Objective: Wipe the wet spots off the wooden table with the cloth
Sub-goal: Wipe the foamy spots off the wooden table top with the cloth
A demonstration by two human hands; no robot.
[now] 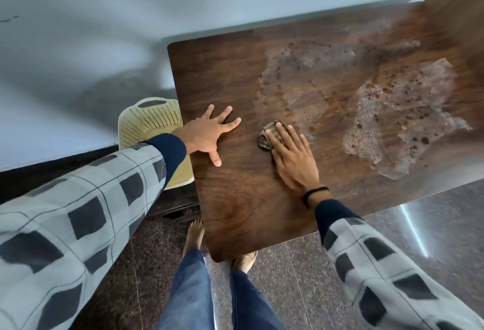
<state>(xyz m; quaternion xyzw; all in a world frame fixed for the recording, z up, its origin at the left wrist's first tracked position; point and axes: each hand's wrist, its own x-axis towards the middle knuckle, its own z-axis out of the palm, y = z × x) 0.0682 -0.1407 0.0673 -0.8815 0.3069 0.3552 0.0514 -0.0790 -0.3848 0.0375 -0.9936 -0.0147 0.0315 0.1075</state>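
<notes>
The dark brown rectangular wooden table (pixel 235 198) carries a swirling walnut-like grain. Across its far right half the pale, grey-sheened wet patches (pixel 408 120) are dotted with reddish-brown specks. The small crumpled cloth (pixel 264 143) is striped in beige and dark brown. Left of the table, the perforated plastic basket (pixel 149 120) is cream-yellow. Both long sleeves (pixel 78 198) are light grey, crossed by thin dark lines and scattered charcoal squares, ending in navy cuffs (pixel 170 146). A black cord band (pixel 313 193) circles the right wrist. The trousers (pixel 191 290) are blue denim. The polished stone floor (pixel 288 264) is speckled brown-grey; the wall (pixel 104 15) is pale grey-white above a black skirting (pixel 52 167).
</notes>
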